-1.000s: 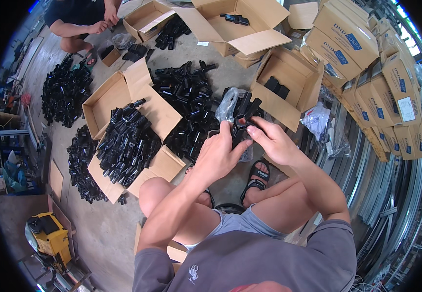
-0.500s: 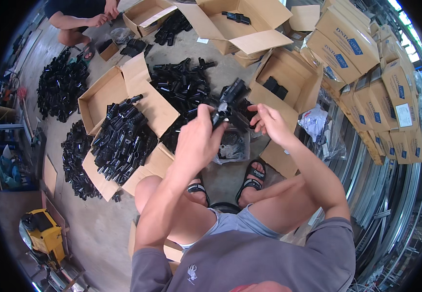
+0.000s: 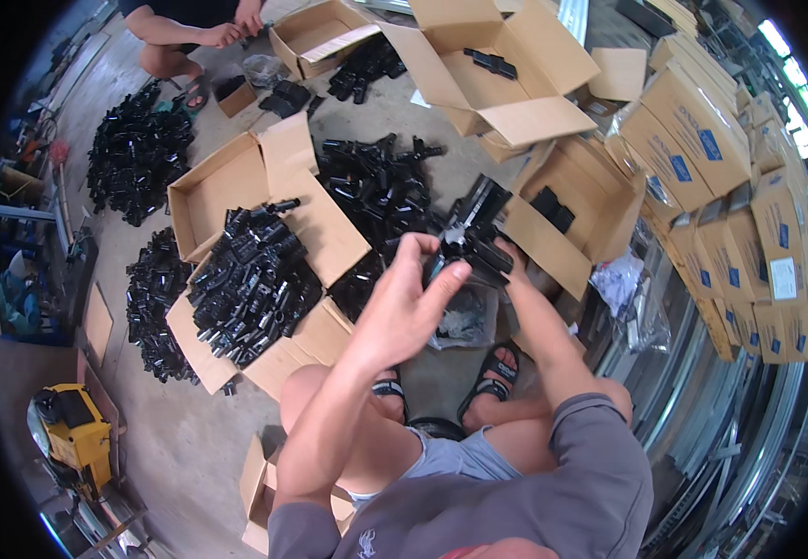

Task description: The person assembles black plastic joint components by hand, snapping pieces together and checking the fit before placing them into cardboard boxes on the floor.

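In front of me, above the floor, is a glossy black tubular fitting [image 3: 479, 205] with a pale metallic spot near its middle. My left hand [image 3: 413, 298] grips its near left end, thumb and fingers closed round it. At its lower right, my right hand [image 3: 518, 270] is closed against the part, with most of the fingers hidden behind black plastic. Beneath the hands is a clear plastic bag or lined tub [image 3: 467, 317], partly covered. A heap of similar black fittings [image 3: 381, 186] lies just beyond my left hand.
An open carton [image 3: 208, 200] spills black fittings [image 3: 250, 284] at left. More heaps [image 3: 140, 154] lie farther left. Open cartons [image 3: 553, 56] stand ahead and at right [image 3: 600, 196]. Stacked sealed boxes [image 3: 684, 140] and metal profiles line the right. Another person's hands [image 3: 227, 33] work at far left.
My right hand, open and apart from the fitting before, has come in against its right side. The view has shifted, so the surroundings sit farther right and lower.
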{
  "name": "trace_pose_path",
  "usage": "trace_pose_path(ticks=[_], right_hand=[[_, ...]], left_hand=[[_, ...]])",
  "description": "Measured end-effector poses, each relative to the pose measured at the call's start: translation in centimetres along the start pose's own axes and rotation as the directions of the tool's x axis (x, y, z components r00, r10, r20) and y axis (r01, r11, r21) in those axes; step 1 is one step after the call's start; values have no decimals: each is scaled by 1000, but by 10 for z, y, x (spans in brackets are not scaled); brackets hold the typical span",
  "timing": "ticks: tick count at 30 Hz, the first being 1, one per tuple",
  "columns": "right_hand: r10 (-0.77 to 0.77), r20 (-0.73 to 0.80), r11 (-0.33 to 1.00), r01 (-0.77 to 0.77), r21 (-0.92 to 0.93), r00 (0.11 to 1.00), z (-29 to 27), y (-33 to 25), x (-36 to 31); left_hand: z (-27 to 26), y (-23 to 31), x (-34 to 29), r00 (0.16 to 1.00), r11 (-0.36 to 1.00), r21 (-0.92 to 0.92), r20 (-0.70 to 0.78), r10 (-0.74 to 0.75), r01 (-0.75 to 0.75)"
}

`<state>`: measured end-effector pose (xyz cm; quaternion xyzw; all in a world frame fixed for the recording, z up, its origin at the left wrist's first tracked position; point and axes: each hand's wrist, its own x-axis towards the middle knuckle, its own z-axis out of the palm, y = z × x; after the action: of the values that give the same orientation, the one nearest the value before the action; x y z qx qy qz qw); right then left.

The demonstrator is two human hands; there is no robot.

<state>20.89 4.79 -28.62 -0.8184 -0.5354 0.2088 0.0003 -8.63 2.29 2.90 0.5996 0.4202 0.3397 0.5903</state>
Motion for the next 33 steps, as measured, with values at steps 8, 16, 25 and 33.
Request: trace_pose_path(ticks=[8,16,25,33], right_hand=[[307,-50,939,-295,175,950,43,-16,25],[356,-86,885,-305,353,931,29,-19,4],[338,-124,-105,168,980,933,-99,-105,-133],[-233,-724,391,744,541,649,-245,-160,-234]], left_hand=[[-5,15,7,989,933,359,-139,43,10],[-2,26,6,979,874,484,-197,56,47],[0,9,4,955,802,593,-190,226,-72],[9,-2,-19,943,741,648,-106,315,-175]])
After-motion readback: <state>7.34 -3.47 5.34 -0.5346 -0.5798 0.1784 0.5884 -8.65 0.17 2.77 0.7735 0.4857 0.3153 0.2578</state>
